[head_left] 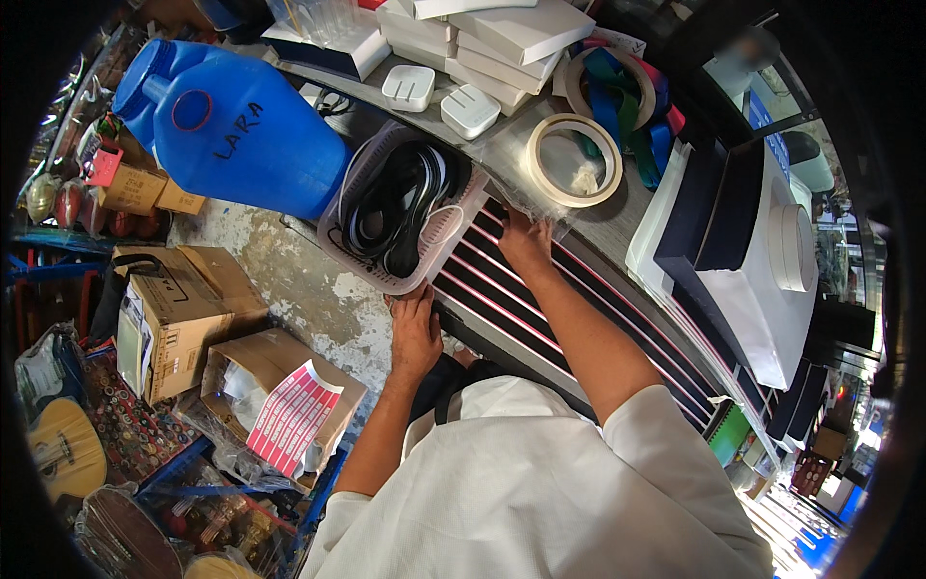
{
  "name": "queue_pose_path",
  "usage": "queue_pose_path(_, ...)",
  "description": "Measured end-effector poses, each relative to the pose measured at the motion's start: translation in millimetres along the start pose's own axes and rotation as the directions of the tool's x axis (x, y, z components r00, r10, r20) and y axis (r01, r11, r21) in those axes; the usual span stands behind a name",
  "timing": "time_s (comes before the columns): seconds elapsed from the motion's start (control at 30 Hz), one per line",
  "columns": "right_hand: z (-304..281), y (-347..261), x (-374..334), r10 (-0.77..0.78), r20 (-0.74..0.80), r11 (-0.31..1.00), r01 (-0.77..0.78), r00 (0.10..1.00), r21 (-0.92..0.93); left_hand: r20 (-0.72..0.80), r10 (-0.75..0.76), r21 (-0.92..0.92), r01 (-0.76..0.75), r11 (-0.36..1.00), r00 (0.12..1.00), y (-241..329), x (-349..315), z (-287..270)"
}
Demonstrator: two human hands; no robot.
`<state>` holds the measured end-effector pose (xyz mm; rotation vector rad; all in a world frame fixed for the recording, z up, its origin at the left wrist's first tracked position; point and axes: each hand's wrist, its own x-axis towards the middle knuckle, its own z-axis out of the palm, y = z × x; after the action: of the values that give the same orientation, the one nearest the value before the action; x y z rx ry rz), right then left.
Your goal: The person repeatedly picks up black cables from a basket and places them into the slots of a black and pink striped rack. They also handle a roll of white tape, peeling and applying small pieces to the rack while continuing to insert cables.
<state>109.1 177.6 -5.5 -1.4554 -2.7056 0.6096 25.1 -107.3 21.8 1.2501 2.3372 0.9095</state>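
Note:
My left hand is at the near corner of a pale pink plastic basket, its bent fingertips touching the front edge. What lies under those fingers is hidden. Black and white cables lie coiled inside the basket. My right hand reaches past the basket's right side, fingers curled down on the far left end of a long sheet with black, white and pink stripes. Thin clear plastic lies by its fingertips. The striped sheet runs under my right forearm along the tabletop.
A blue jerrycan leans left of the basket. Two white plug adapters, stacked white boxes and a tape roll stand behind. White and navy boxes rise at right. Cardboard boxes sit on the floor at left.

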Motion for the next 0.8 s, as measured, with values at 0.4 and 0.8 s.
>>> queue_pose_path(0.4,4,2,3,-0.114,-0.067,0.992,0.110,0.991,-0.063,0.009,-0.007,-0.004,0.007,1.000,1.000,1,0,-2)
queue_pose_path(0.8,3,4,5,-0.126,-0.074,0.991,0.128,0.989,0.030,0.005,-0.001,-0.015,0.002,1.000,1.000,0,0,-1)
